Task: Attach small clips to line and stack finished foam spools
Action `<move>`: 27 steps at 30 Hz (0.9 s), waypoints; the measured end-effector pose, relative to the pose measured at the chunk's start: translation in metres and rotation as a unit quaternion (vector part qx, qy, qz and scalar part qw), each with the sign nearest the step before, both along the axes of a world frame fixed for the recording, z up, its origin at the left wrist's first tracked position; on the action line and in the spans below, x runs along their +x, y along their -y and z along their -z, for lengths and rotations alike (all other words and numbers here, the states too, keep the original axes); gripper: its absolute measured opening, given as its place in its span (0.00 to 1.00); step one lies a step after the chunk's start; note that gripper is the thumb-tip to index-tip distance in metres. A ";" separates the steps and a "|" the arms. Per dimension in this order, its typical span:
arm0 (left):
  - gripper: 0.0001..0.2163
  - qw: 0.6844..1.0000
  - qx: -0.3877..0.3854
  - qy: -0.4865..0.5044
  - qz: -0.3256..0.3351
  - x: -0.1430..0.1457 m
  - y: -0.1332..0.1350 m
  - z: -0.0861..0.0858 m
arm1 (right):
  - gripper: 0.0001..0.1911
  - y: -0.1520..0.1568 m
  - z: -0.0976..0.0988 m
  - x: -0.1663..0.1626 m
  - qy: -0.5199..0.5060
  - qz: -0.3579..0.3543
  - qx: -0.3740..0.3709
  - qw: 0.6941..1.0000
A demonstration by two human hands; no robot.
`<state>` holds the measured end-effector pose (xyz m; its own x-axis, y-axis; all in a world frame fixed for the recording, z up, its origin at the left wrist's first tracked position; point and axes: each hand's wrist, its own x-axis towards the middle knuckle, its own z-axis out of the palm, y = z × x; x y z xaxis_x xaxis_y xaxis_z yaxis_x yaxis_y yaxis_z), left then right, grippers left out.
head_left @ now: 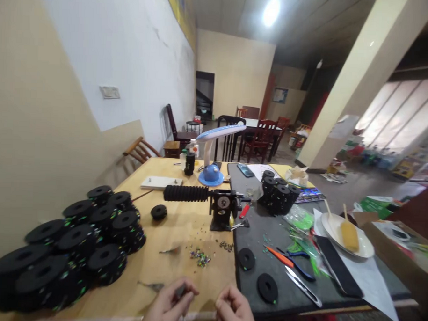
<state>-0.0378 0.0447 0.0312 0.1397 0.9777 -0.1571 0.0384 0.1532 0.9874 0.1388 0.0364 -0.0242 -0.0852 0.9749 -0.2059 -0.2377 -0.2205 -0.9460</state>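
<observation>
At the bottom edge, my left hand (168, 304) pinches a small dark piece (180, 291) between its fingers. My right hand (235, 308) is curled, fingertips together, with nothing visible in them. Both hands are over the front edge of the wooden table (183, 234). Just ahead of them lies a small heap of multicoloured bits (199, 256). A thin grey scrap (153, 285) lies next to my left hand. Farther left stand several stacks of black foam discs (78, 240). A black ribbed foam roll (186, 193) sits on a small black hand-crank device (222, 207).
A grey mat (268, 218) to the right holds loose black discs (246, 258), a disc stack (278, 193), blue-handled pliers (296, 264), scissors (302, 286) and a plate with corn (348, 235). A blue desk lamp (210, 174) stands at the back.
</observation>
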 end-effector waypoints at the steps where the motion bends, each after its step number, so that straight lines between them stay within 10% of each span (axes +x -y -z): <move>1: 0.23 1.000 -0.012 0.007 0.020 0.002 0.001 0.000 | 0.24 0.001 -0.003 0.000 -0.007 -0.002 -0.005 1.000; 10: 0.21 0.998 -0.042 0.038 -0.001 0.022 0.001 0.028 | 0.29 0.005 -0.006 -0.008 0.046 0.000 0.029 0.999; 27: 0.16 0.999 -0.033 0.027 0.004 0.010 -0.007 -0.006 | 0.25 0.001 -0.015 0.006 0.107 -0.043 0.048 0.992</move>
